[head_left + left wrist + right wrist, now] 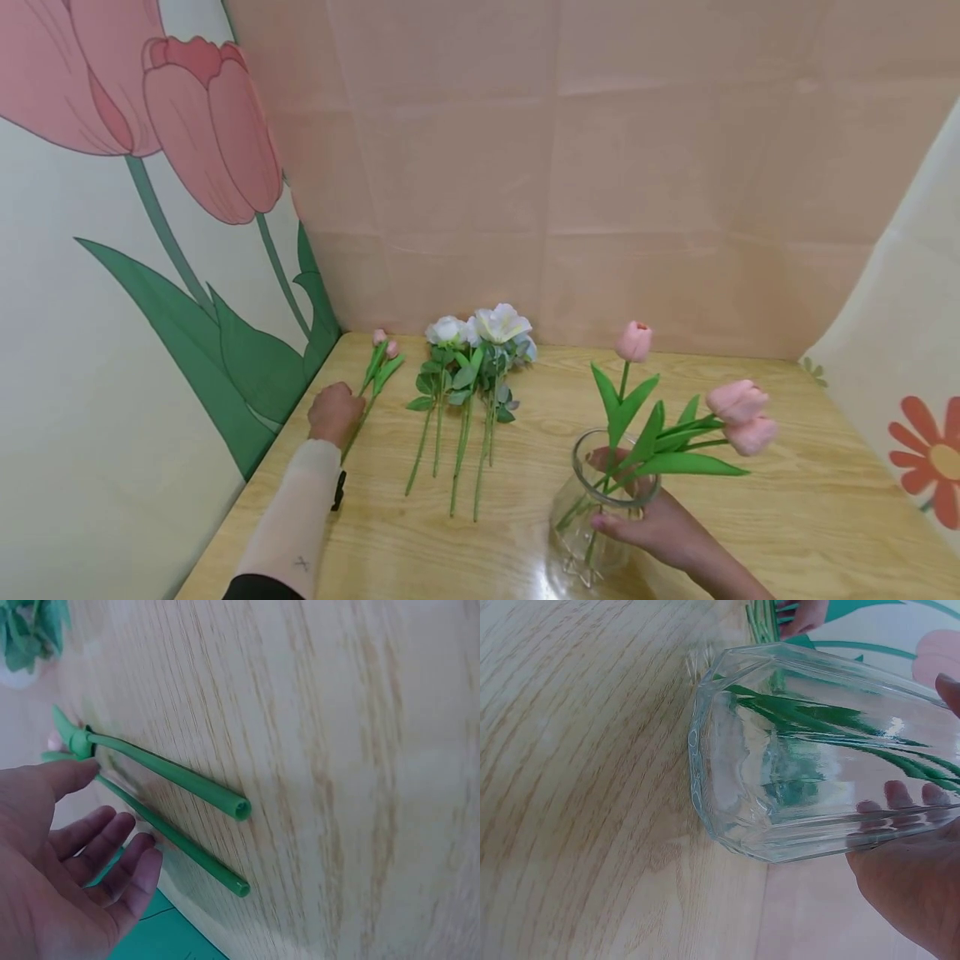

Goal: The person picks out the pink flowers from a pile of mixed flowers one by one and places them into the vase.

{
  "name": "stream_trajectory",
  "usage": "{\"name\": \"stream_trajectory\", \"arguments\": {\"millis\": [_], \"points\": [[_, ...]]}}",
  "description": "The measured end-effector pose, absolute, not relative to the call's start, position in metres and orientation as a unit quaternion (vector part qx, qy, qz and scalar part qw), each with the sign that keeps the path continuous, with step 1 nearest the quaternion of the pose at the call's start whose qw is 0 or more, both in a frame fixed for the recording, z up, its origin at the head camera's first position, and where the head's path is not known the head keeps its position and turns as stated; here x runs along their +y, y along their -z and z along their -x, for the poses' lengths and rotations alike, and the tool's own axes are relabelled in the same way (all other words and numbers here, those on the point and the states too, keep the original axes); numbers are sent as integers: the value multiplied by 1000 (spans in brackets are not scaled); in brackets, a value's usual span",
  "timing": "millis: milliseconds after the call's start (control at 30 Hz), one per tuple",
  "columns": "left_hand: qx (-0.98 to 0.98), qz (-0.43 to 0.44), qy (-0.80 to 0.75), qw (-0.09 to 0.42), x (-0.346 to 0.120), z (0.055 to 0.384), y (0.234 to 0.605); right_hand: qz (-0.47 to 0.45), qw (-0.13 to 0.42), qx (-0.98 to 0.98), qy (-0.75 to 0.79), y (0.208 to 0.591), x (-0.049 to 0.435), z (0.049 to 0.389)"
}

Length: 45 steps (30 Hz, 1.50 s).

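Note:
Two pink tulips (390,348) lie at the left of the table, their green stems (180,776) side by side. My left hand (336,412) is at these stems. In the left wrist view, the left hand's thumb (75,774) overlaps the stems near the leaves, while its fingers are loosely bent and apart from the thumb. My right hand (663,529) grips a clear glass vase (573,533) round its upper part. Several pink tulips (635,342) stand or lean in the vase, some tilting right. The base of the vase (705,772) shows in the right wrist view.
White flowers (501,323) with long green stems lie mid-table, between the hands. A pinkish-brown backdrop (600,208) rises behind the wooden table (420,550). Printed flower panels stand at left (217,133) and right (930,450).

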<state>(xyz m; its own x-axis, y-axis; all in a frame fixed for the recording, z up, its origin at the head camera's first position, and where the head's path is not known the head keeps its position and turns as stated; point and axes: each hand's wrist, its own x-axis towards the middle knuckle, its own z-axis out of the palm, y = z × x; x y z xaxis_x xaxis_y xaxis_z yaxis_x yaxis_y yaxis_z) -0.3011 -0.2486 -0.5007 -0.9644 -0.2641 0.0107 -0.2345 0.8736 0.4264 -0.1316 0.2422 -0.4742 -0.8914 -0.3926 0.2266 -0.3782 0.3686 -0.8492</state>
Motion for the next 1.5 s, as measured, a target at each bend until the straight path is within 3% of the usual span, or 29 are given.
{"name": "stream_trajectory", "arguments": {"millis": [967, 1500], "points": [[-977, -90, 186, 51, -250, 300, 503, 217, 9, 833, 510, 475, 241, 132], [-979, -105, 172, 2, -256, 304, 494, 230, -5, 834, 501, 474, 242, 131]]}}
